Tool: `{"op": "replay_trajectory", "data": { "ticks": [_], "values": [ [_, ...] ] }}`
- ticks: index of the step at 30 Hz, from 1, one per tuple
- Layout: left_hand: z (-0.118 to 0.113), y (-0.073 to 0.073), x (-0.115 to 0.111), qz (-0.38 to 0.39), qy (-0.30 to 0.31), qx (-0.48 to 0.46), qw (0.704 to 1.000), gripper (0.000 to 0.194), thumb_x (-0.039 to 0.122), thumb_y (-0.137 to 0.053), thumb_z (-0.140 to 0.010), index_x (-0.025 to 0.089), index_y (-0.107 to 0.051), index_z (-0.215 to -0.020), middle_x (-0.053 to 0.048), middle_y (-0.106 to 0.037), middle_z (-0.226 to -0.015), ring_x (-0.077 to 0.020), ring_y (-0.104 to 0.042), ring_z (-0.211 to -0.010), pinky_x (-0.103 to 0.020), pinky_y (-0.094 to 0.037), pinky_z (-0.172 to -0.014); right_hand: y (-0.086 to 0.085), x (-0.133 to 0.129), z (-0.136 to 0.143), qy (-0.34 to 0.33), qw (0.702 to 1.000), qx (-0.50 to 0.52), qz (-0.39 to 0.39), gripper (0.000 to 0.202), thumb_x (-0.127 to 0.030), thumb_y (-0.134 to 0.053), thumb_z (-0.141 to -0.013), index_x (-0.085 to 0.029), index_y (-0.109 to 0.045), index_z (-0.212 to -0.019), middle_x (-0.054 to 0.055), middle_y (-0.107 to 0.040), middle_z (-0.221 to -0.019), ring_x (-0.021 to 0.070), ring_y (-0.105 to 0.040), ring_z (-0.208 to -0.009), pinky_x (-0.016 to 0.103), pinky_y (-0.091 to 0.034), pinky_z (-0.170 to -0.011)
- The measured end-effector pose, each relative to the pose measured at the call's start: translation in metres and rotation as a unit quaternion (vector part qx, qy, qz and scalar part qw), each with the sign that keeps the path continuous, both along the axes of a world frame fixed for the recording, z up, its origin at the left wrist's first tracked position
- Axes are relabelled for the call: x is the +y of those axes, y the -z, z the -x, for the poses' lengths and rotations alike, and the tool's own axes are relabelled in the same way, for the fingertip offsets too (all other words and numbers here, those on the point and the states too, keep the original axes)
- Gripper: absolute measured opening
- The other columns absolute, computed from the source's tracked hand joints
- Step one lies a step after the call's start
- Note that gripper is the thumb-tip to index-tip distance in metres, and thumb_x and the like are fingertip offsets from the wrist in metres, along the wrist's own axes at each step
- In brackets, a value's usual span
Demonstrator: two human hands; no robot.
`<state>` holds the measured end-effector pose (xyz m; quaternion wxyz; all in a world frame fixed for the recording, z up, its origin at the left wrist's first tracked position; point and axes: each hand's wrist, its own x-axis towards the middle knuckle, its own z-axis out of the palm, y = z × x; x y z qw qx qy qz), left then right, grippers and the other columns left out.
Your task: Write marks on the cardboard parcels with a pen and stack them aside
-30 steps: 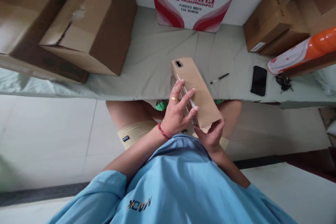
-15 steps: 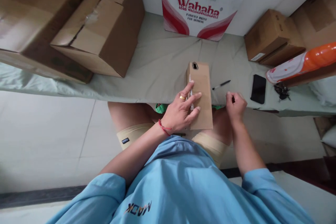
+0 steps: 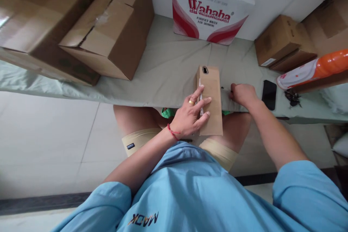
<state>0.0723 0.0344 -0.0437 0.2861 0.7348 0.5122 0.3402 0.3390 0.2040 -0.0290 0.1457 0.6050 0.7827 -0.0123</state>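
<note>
My left hand lies with spread fingers across the top and left side of a small brown cardboard box. The box has a dark oval hole near its far end, and its near end juts past the edge of the covered surface. To the right of the box, my right hand is closed, with curled fingers over a pen. Only the dark tip of the pen shows; the fingers hide most of it.
A white and red Wahaha carton stands against the wall. Large cardboard boxes fill the left. On the right are a black phone, keys, an orange and white cylinder and brown boxes.
My right hand has moved forward from the surface's edge to the pen and now covers most of it. My left hand stays on the box. The view has shifted slightly.
</note>
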Motion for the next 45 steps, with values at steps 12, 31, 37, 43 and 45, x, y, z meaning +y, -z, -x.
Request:
{"op": "replay_trajectory", "data": {
  "ticks": [12,31,37,43,45],
  "values": [
    [-0.001,0.002,-0.001,0.001,0.0,-0.015,1.0,0.05,0.039,-0.056,-0.106,0.023,-0.062,-0.152,-0.013,-0.024,-0.186,-0.038,-0.038,-0.163,-0.056,-0.046,-0.125,-0.045,0.017,0.082,0.124,0.667,0.735,-0.014,0.025,-0.05,-0.057,-0.103,-0.027,-0.064,-0.102,-0.001,-0.073,-0.08,0.0111,-0.05,-0.052,0.024,-0.036,-0.049],
    [0.002,0.006,0.0,0.016,0.013,-0.028,0.999,0.053,0.045,-0.054,-0.105,0.027,-0.063,-0.155,-0.009,-0.026,-0.185,-0.041,-0.041,-0.156,-0.059,-0.049,-0.119,-0.007,0.008,0.144,0.043,0.77,0.568,-0.288,0.03,-0.035,-0.051,-0.103,-0.024,-0.053,-0.075,-0.005,-0.048,-0.065,0.0112,-0.056,-0.063,0.026,-0.045,-0.067],
    [0.002,0.007,0.0,0.009,0.011,-0.029,0.999,0.054,0.045,-0.053,-0.105,0.025,-0.064,-0.154,-0.009,-0.027,-0.185,-0.0414,-0.042,-0.154,-0.06,-0.049,-0.119,-0.006,0.009,0.143,0.029,0.787,0.563,-0.25,0.031,-0.037,-0.051,-0.104,-0.025,-0.055,-0.077,-0.005,-0.051,-0.062,0.0123,-0.057,-0.06,0.025,-0.046,-0.064],
    [0.002,0.009,0.0,0.006,0.008,-0.031,0.999,0.052,0.045,-0.054,-0.105,0.028,-0.064,-0.153,-0.008,-0.028,-0.185,-0.04,-0.042,-0.155,-0.058,-0.048,-0.121,-0.006,0.01,0.142,0.026,0.79,0.559,-0.249,0.028,-0.034,-0.056,-0.103,-0.025,-0.054,-0.076,-0.006,-0.051,-0.06,0.0122,-0.055,-0.057,0.026,-0.046,-0.065],
    [0.002,0.008,0.0,0.007,0.01,-0.031,0.999,0.053,0.046,-0.053,-0.105,0.027,-0.063,-0.154,-0.008,-0.028,-0.185,-0.0401,-0.042,-0.155,-0.058,-0.048,-0.12,-0.008,0.01,0.142,0.029,0.793,0.556,-0.247,0.028,-0.035,-0.056,-0.103,-0.025,-0.054,-0.076,-0.006,-0.052,-0.06,0.0122,-0.055,-0.057,0.026,-0.046,-0.065]
  ]
}}
